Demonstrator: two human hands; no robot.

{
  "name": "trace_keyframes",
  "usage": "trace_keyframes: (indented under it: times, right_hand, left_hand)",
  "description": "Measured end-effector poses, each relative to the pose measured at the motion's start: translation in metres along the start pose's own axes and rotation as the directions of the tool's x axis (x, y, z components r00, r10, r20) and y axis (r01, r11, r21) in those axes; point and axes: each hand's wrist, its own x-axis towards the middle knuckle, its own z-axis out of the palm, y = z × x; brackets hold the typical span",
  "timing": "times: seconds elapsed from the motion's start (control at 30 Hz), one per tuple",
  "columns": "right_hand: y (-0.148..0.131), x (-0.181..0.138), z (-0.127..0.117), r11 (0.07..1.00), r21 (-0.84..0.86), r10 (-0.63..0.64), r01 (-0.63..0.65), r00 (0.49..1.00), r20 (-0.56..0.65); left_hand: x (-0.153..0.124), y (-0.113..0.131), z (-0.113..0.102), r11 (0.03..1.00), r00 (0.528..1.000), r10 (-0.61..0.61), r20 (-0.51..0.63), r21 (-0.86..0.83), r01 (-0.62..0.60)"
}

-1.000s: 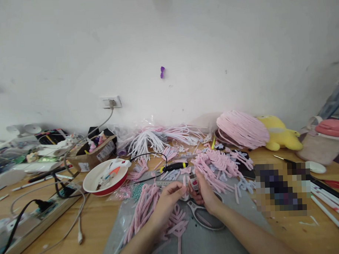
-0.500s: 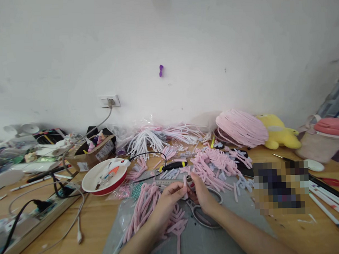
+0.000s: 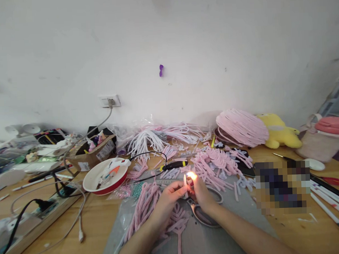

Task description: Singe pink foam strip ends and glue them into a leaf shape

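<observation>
In the middle of the head view, my left hand (image 3: pixel 170 198) pinches a short pale pink pipe cleaner (image 3: pixel 185 179) that stands upright. Close by on its right, my right hand (image 3: pixel 203 195) is wrapped round a lighter (image 3: pixel 190 183), mostly hidden by the fingers. A bright flame (image 3: pixel 191 175) burns at the lighter's top, beside the pipe cleaner's tip; whether they touch I cannot tell. Under my right hand lie scissors (image 3: pixel 205 222) with grey handles. Left of my left hand rests a bundle of pink pipe cleaners (image 3: pixel 141 207), and a branched pink piece (image 3: pixel 178 228) lies in front.
A grey mat (image 3: pixel 231 232) covers the table's middle. Cut pink pieces (image 3: pixel 215 164) lie heaped behind my hands, near a yellow-black screwdriver (image 3: pixel 173 165). A red-rimmed bowl (image 3: pixel 89 183) holds a glue gun. At left runs a power strip (image 3: pixel 31 224); a yellow plush toy (image 3: pixel 279 132) sits at right.
A flame has appeared at the top of the lighter in my right hand. Both hands stay in nearly the same place, and my left hand keeps its pinch on the pipe cleaner.
</observation>
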Motion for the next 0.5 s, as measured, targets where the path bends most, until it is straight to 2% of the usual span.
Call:
trace_keyframes:
  times: [0.2, 0.5]
  right_hand:
    - [-0.014, -0.002, 0.002, 0.999, -0.039, -0.007, 0.008, 1.0, 0.006]
    - [-0.025, -0.006, 0.005, 1.0, -0.008, 0.007, -0.007, 0.999, 0.041]
  left_hand:
    - [-0.002, 0.003, 0.001, 1.0, 1.0, 0.011, 0.013, 0.013, -0.011]
    - [-0.003, 0.005, 0.002, 1.0, 1.0, -0.002, 0.017, -0.008, 0.002]
